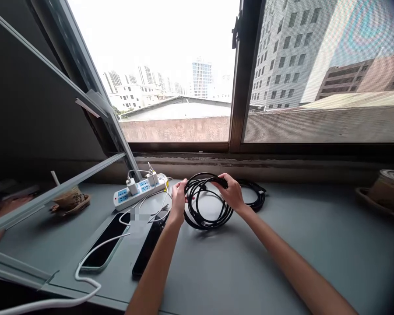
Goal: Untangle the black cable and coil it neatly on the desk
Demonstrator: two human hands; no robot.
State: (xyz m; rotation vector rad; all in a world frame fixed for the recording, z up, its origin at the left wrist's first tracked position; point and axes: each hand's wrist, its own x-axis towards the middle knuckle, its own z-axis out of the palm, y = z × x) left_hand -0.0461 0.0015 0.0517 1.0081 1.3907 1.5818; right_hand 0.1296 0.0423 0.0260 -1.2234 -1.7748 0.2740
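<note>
Your hands have the black cable coil (206,202) between them: left hand (179,197) pinches its left edge, right hand (231,191) grips the top, loops upright on the bench (282,245).

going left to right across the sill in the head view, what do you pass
small brown dish → phone lying face up → white power strip → left hand → coiled black cable → right hand → second black cable coil → brown basket at the far right
</note>
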